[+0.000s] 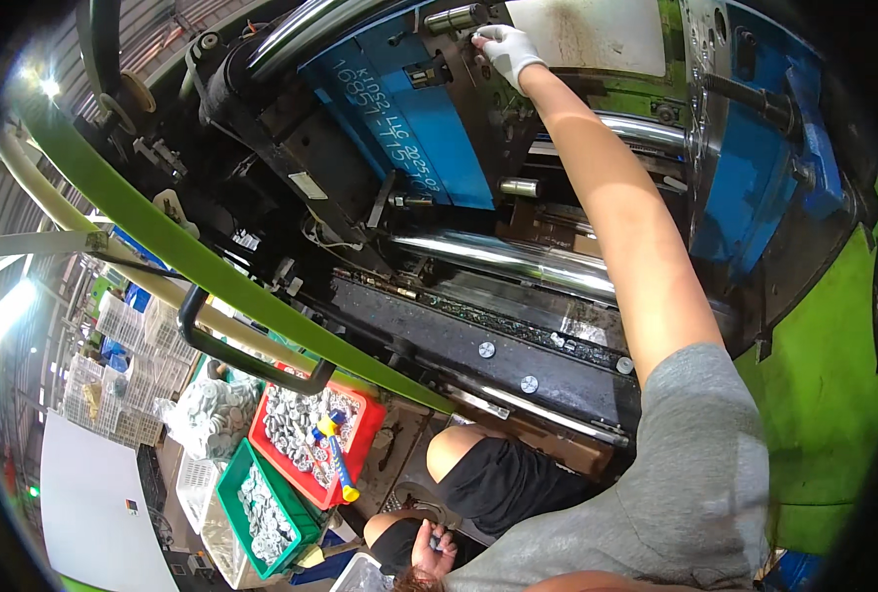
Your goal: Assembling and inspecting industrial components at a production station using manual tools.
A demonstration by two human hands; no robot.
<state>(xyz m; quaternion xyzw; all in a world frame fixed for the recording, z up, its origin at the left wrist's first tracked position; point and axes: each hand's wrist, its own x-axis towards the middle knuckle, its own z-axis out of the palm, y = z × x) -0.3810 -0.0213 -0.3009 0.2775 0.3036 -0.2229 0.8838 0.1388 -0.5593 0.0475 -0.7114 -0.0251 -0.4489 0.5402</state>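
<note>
Nearest, the left hand [436, 549] is held low by the knees with its fingers curled in; whether anything is gripped there cannot be told. Just beyond, to the left, small grey parts are held in a green tray [305, 526] and a red tray [365, 434], with a blue-and-yellow-handled tool [338, 464] laid across the red one. Ahead, loose round discs [529, 384] are scattered on a dark machine ledge [577, 383], below a polished bar [518, 259]. Farther off, a blue block [434, 109] is mounted in the open machine, and the right arm is stretched out to its dark inner face [493, 123], where the work appears to be centred. There the white-gloved right hand [508, 56] is set just beside a metal pin [456, 18], fingers bent and fairly close together; whether a small piece is pinched cannot be made out. The step in hand is judged to be handwork at that face; for the next move, a steady fingertip touch and clearance from the projecting pins seem to be called for.
</note>
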